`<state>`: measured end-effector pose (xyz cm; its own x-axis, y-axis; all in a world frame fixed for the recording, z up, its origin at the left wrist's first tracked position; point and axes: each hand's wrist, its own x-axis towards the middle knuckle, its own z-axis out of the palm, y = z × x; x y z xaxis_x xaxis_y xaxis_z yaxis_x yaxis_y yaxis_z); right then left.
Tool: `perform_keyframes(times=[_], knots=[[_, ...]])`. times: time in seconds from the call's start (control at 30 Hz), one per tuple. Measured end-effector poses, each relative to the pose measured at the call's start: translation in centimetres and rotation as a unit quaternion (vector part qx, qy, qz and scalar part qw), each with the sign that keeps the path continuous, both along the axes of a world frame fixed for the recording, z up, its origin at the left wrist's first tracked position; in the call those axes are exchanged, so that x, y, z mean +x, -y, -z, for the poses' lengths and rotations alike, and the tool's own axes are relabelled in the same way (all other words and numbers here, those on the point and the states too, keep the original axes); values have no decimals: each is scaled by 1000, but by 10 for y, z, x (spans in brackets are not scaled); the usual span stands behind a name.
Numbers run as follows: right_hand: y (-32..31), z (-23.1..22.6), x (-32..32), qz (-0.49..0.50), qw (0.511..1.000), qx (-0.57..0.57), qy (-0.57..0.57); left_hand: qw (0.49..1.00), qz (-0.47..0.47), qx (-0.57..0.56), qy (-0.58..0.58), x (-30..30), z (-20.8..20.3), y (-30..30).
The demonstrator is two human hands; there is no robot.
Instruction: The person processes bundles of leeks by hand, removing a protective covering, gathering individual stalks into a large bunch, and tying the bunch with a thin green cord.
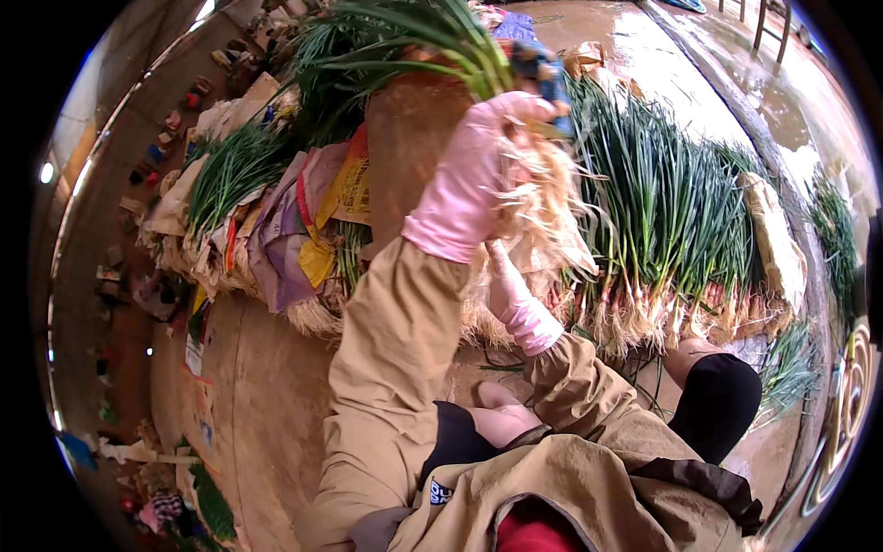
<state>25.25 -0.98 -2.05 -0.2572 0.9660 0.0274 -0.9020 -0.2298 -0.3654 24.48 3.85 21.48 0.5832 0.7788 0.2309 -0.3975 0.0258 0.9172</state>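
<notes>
My left hand, in a pink glove, is raised over the row of plants and wrapped round a bunch of spring onions. The long green leaves point up and to the left, and the pale shaggy roots hang below the grip. My right hand, also in pink, is lower and nearer to me, behind the hanging roots and a light sheet. Its fingers are hidden. To the right, a dense row of spring onions lies with roots toward me. A blurred blue patterned thing sits beside my left fingertips.
At the left, more spring onions lie among sacks and cloths. A pale wrapped roll borders the row on the right. Beyond it are a raised edge and wet ground. A coiled hose lies far right. My knees are close below the row.
</notes>
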Motion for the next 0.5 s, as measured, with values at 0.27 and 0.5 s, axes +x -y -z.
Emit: perform_keyframes(times=[0.27, 0.5], knots=[[141, 55, 155, 159, 937, -142, 277, 892, 360, -240, 132, 251, 45, 128], [158, 54, 205, 180, 853, -162, 462, 954, 285, -43, 78, 216, -4, 80]])
